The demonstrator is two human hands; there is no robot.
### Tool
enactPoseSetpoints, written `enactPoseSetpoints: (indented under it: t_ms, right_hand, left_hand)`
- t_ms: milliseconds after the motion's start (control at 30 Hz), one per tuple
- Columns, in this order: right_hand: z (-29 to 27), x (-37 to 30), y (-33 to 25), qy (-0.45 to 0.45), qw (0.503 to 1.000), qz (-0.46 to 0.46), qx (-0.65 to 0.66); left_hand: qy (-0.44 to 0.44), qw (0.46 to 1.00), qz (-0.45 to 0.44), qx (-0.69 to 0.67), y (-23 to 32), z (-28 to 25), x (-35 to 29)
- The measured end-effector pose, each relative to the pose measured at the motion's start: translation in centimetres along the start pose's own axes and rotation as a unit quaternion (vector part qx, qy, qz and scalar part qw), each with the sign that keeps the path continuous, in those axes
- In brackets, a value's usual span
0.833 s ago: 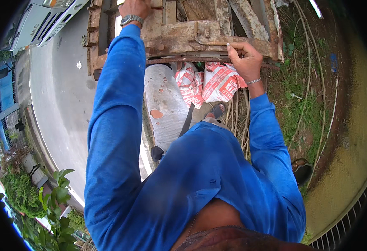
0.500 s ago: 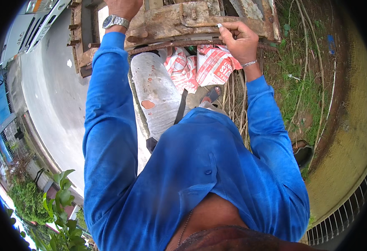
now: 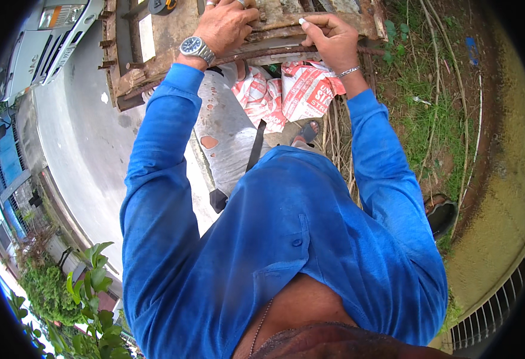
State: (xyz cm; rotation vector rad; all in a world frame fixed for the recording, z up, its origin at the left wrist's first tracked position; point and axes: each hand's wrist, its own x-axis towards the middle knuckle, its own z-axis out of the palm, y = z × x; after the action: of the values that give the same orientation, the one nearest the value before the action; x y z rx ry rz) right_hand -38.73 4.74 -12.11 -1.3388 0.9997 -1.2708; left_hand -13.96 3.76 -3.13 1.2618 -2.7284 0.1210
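Note:
My left hand (image 3: 225, 29), with a watch (image 3: 197, 49) at its wrist, lies palm down on the rusty metal frame (image 3: 146, 81), fingers apart. Beside its fingers, a thin rusty rod (image 3: 279, 24) runs along the frame toward my other hand. In my right hand (image 3: 336, 43), thumb and forefinger pinch a small white piece of chalk (image 3: 302, 21), close to the rod's right end. A black and orange tape measure (image 3: 162, 6) rests on the frame, left of my left hand. The fingertips of my left hand are partly cut off by the upper edge.
Red and white sacks (image 3: 307, 90) lie under the frame by my legs. A ribbed rusty bar (image 3: 286, 55) crosses the frame's near side. Dry branches (image 3: 340, 131) and grass stand right; a pale truck (image 3: 53, 42) is on the road at left.
My left hand has come right and nearer, onto the frame beside the rod, and the tape measure now shows. My right hand, still pinching the chalk, has shifted slightly left and farther away.

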Motion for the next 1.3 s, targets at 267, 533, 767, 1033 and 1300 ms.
enactPoseSetpoints:
  t_ms: [267,533,767,1033,1300]
  right_hand:
    - [0.0,-0.5,-0.3,-0.012,0.999,-0.024,-0.046]
    - [-1.2,-0.8,-0.2,-0.068,0.997,-0.008,-0.040]
    - [-0.3,-1.0,-1.6,-0.087,0.996,-0.021,-0.028]
    - [0.5,-0.9,-0.6,-0.107,0.990,-0.026,-0.092]
    - [1.7,-0.6,-2.6,-0.037,0.994,0.026,-0.100]
  left_hand:
    - [0.016,0.987,-0.044,-0.151,-0.5,1.1,-1.4]
    - [0.118,0.882,-0.260,-0.375,8.3,2.9,-4.7]
    - [0.198,0.853,-0.302,-0.377,11.0,6.7,-6.1]
    - [0.208,0.854,-0.301,-0.370,11.0,7.4,-6.1]
    - [0.213,0.855,-0.305,-0.362,10.9,7.6,-6.1]
